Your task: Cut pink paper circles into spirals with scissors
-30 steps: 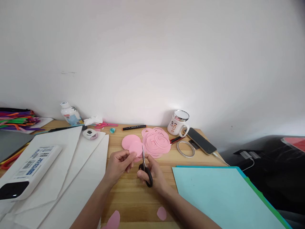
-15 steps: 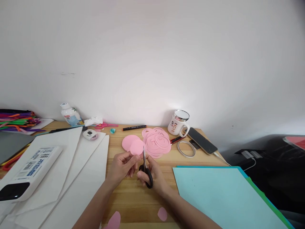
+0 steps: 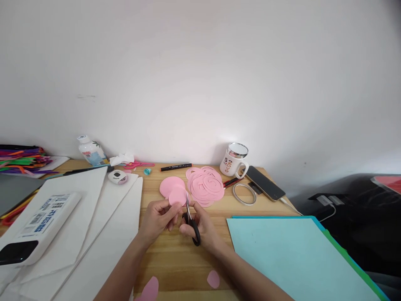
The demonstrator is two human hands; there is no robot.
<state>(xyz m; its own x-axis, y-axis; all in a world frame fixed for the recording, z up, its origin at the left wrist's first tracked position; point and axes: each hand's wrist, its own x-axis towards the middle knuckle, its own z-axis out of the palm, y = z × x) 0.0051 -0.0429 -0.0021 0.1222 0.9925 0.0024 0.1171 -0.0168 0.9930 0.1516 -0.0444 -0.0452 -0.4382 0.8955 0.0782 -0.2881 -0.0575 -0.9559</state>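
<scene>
Between the thumb and fingers of my left hand is a small round piece of pink paper. My right hand grips black-handled scissors, blades pointing up and lying along the right edge of that piece. Whether the blades are parted is hard to make out. Just behind my left hand a larger pink paper circle lies on the table, partly covered by the held piece. To its right spreads a pile of pink paper circles, some cut with spiral lines.
A white mug, a tape roll and a phone stand or lie at the back right. Blue sheets cover the right side, white sheets the left. Pink scraps lie near the front. A black marker lies behind.
The scissors have tilted slightly to the left against the paper's edge. The held piece has shifted a little left and down. Both hands keep their grip.
</scene>
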